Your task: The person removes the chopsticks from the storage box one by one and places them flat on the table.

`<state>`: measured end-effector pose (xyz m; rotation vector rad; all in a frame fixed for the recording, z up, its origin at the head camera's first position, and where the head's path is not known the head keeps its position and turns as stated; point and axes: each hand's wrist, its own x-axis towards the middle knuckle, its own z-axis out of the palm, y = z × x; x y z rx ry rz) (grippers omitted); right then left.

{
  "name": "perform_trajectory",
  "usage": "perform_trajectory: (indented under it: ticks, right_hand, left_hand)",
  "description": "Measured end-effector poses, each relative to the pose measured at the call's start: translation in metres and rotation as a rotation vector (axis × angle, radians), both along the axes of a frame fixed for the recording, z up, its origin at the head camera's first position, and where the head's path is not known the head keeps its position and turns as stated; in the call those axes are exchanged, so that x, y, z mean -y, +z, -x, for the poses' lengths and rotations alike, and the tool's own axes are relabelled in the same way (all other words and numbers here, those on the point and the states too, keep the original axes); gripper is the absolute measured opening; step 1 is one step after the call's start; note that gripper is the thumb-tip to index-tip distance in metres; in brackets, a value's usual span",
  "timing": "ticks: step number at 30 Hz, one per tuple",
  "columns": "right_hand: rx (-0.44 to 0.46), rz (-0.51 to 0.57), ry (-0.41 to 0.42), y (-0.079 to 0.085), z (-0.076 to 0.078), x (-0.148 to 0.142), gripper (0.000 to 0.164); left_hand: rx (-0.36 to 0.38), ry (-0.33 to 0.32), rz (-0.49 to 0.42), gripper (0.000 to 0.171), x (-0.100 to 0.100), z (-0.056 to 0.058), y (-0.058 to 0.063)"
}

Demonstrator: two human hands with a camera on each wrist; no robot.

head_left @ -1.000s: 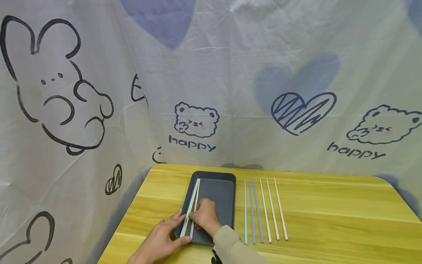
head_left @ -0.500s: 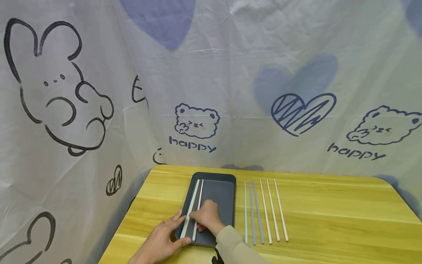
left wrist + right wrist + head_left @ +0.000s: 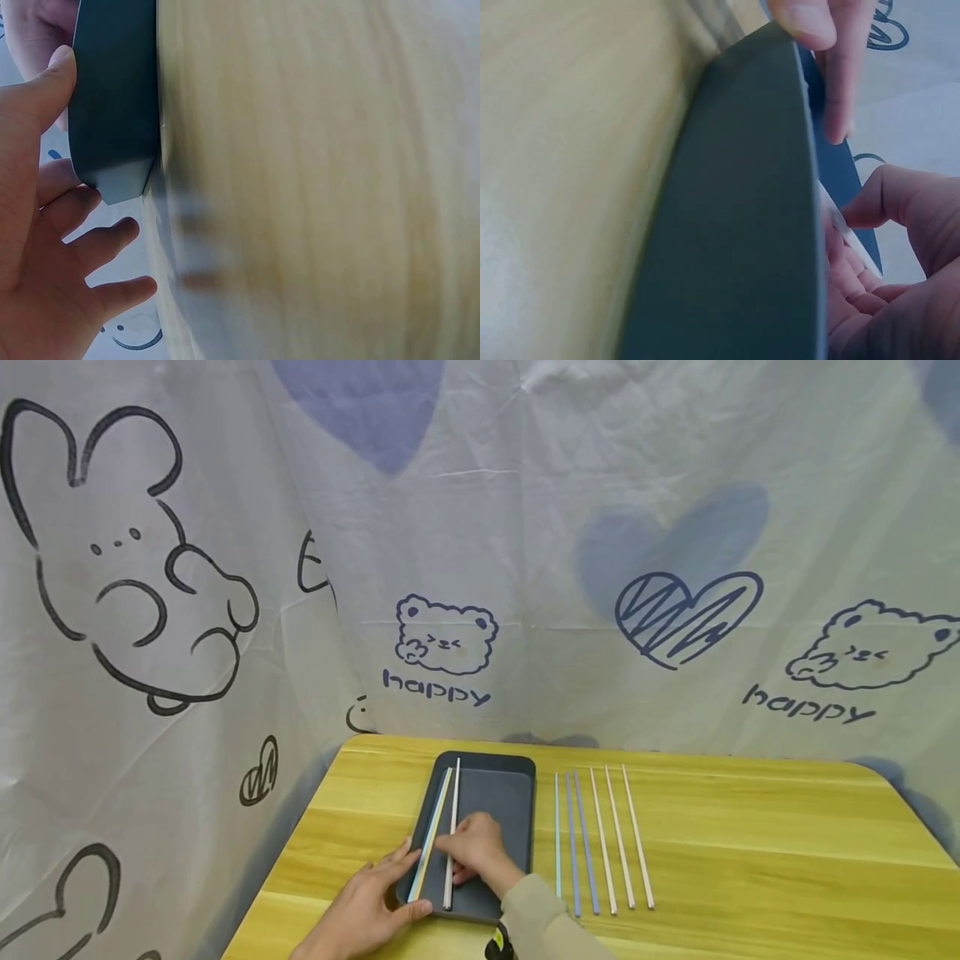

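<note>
A dark grey tray point(image 3: 495, 802) lies on the wooden table. My left hand point(image 3: 367, 893) grips its near left corner, thumb on the front wall; in the left wrist view the hand's point(image 3: 52, 225) other fingers are spread. Light blue and yellow chopsticks point(image 3: 429, 839) lie along the tray's left side. Beside them, my right hand point(image 3: 477, 846) pinches a whitish chopstick point(image 3: 454, 802) inside the tray, pointing away from me. In the right wrist view this chopstick point(image 3: 862, 251) shows partly between thumb and fingers, behind the tray wall.
Right of the tray, several chopsticks lie side by side on the table point(image 3: 750, 843): a light blue one point(image 3: 557, 835), violet ones point(image 3: 581, 843) and pale pink ones point(image 3: 621, 839). A printed cloth point(image 3: 555, 677) hangs behind and to the left.
The right hand has shifted slightly right with the whitish chopstick, moving it away from the blue and yellow ones and turning it straighter. The left hand stays at the tray corner.
</note>
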<state>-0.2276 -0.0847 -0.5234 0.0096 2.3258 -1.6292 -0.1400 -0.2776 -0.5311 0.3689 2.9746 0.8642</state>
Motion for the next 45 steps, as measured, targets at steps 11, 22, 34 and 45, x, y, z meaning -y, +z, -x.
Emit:
perform_trajectory:
  ticks: [11, 22, 34, 45]
  right_hand:
    - [-0.024, 0.083, -0.02, 0.016, 0.0, -0.017, 0.015]
    - [-0.054, 0.164, -0.032, 0.026, 0.005, -0.035, 0.01]
    - [-0.042, 0.17, -0.06, 0.034, 0.007, -0.064, 0.01]
    - [-0.025, 0.148, -0.124, 0.031, 0.016, -0.098, 0.009]
  left_hand:
    - [0.011, 0.006, 0.005, 0.081, -0.002, -0.002, 0.002]
    - [-0.005, 0.024, 0.0, 0.081, -0.001, -0.003, -0.001]
    - [-0.011, 0.007, 0.004, 0.08, -0.002, -0.003, -0.001]
    - [-0.019, 0.008, 0.009, 0.082, -0.002, -0.006, -0.001]
